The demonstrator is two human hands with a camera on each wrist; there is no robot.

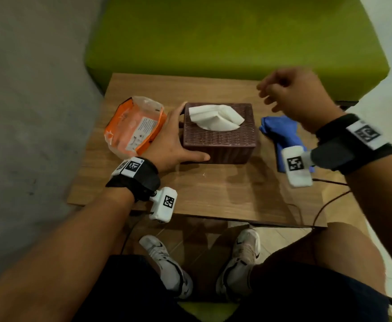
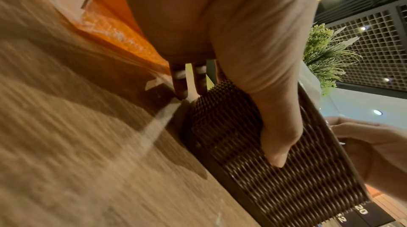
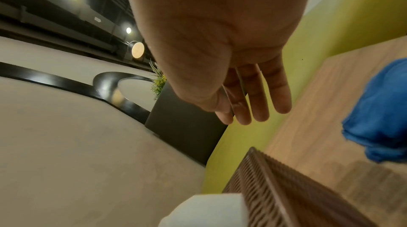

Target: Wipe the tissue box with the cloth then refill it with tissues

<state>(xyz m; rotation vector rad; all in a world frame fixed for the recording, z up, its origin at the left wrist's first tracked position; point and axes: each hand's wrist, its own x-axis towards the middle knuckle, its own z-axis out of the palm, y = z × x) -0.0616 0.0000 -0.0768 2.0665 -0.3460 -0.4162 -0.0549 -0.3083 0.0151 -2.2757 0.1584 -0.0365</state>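
Note:
A brown wicker tissue box (image 1: 218, 140) stands in the middle of the wooden table (image 1: 213, 189), with white tissues (image 1: 216, 117) sticking out of its top slot. My left hand (image 1: 178, 135) grips the box's left end, the thumb (image 2: 277, 135) pressed on the front wall and the fingers along the left side. The blue cloth (image 1: 281, 133) lies crumpled on the table to the right of the box. My right hand (image 1: 290, 94) hovers above the table's back right corner, over the cloth, fingers relaxed and holding nothing.
An orange plastic tissue pack (image 1: 134, 126) lies just left of the box, behind my left hand. A green cushioned seat (image 1: 225, 38) runs behind the table. Dark cables (image 1: 325, 205) cross the table's front right corner. A grey wall stands on the left.

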